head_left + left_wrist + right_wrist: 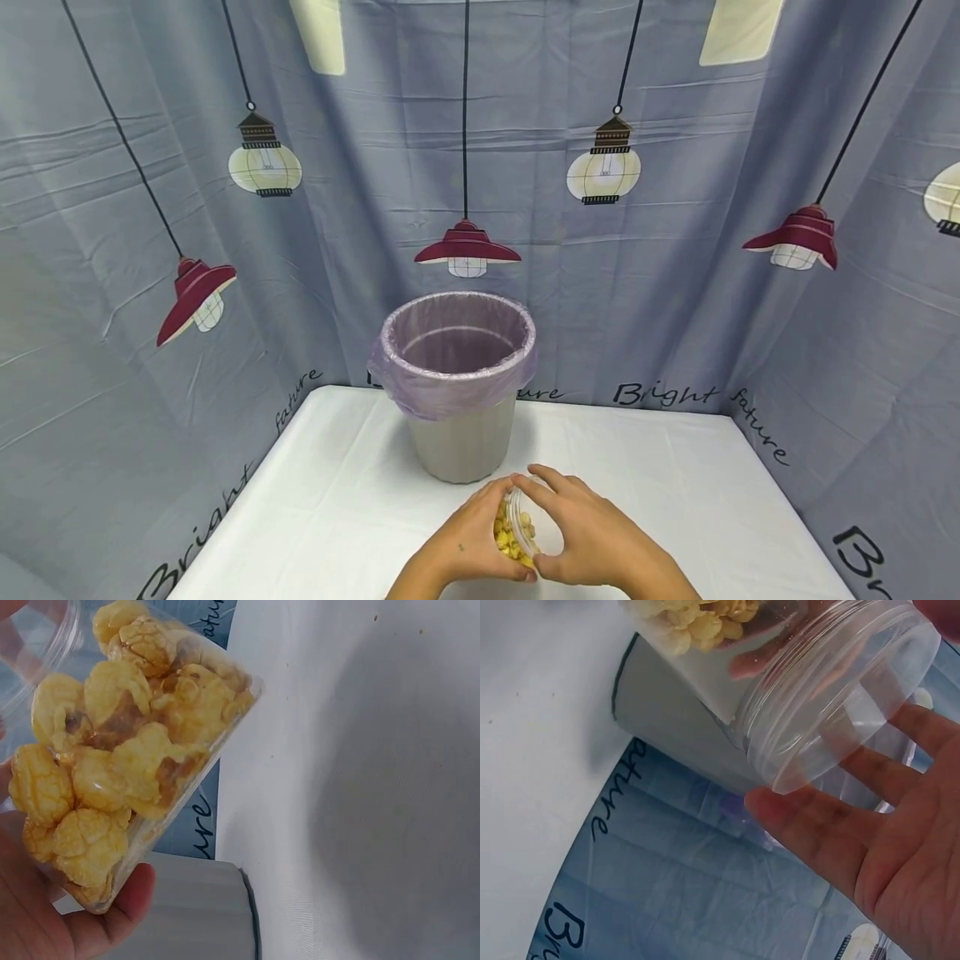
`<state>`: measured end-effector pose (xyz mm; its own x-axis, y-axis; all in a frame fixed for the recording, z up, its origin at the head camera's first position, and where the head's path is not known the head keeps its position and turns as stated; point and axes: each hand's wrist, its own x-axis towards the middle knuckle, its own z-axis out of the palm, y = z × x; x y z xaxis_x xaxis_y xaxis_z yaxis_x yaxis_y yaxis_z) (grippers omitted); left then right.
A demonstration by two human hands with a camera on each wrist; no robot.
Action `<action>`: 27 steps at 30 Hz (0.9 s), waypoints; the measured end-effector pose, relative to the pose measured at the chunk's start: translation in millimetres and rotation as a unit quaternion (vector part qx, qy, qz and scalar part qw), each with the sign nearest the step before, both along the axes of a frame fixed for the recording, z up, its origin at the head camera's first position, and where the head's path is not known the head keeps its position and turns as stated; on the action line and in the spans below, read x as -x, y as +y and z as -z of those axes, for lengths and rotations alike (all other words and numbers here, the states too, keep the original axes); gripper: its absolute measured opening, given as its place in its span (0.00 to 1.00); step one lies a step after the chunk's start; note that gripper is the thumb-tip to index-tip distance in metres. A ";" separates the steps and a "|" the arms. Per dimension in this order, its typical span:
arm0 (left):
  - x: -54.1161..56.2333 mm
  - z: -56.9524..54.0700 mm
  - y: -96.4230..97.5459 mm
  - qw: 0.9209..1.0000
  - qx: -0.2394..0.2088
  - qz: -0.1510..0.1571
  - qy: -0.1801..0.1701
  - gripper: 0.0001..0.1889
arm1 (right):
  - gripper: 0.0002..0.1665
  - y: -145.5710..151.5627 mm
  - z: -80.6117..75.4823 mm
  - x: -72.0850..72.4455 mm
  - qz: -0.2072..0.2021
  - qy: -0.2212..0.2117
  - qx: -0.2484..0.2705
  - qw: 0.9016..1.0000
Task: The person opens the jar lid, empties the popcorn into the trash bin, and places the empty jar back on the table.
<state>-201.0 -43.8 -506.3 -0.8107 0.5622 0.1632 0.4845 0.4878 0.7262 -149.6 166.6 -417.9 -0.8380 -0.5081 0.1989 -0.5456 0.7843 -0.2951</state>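
Note:
A clear plastic jar (176,712) of yellow caramel popcorn (97,776) is tilted on its side above the white table, its lid end toward the right. My left hand (467,533) grips the jar's body, thumb and fingers on opposite sides of it. Around the clear lid (780,761) at the other end, my right hand (596,533) curls its fingers and thumb at the edge. The popcorn lies in the base half of the jar, with a see-through gap toward the lid.
Just beyond my hands stands a grey trash bin (461,442) lined with a purple bag (450,396) folded over its rim. A white-covered table (637,467) spreads around it. Grey-blue curtains (405,167) printed with lamps enclose the back and sides.

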 end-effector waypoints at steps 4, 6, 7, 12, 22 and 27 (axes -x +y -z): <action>0.0 1.0 1.3 1.000 0.003 -0.006 -0.003 0.60 | 0.54 2.2 -0.4 -0.5 0.006 -0.007 0.003 1.000; 0.0 2.4 1.5 1.000 -0.004 -0.006 -0.005 0.59 | 0.54 4.0 -0.7 -0.6 0.011 -0.013 0.003 1.000; -0.1 3.5 1.6 1.000 -0.007 -0.005 -0.005 0.59 | 0.55 5.1 -1.0 -0.5 0.014 -0.015 0.003 1.000; 0.1 7.2 1.9 1.000 -0.011 -0.001 -0.008 0.58 | 0.55 10.2 -2.6 0.9 0.028 -0.029 0.009 0.999; 1.8 5.2 0.4 1.000 -0.016 -0.012 -0.011 0.58 | 0.52 19.1 -1.7 4.2 0.048 -0.029 0.015 0.998; 2.7 5.4 -0.3 1.000 -0.022 -0.016 -0.016 0.58 | 0.51 25.4 1.7 8.2 0.066 -0.034 0.021 0.997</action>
<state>-203.7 -44.1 -511.7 -0.8328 0.5295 0.1613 0.4464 0.4703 0.7613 -157.8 191.9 -419.6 -0.9098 -0.3842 0.1573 -0.4151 0.8347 -0.3620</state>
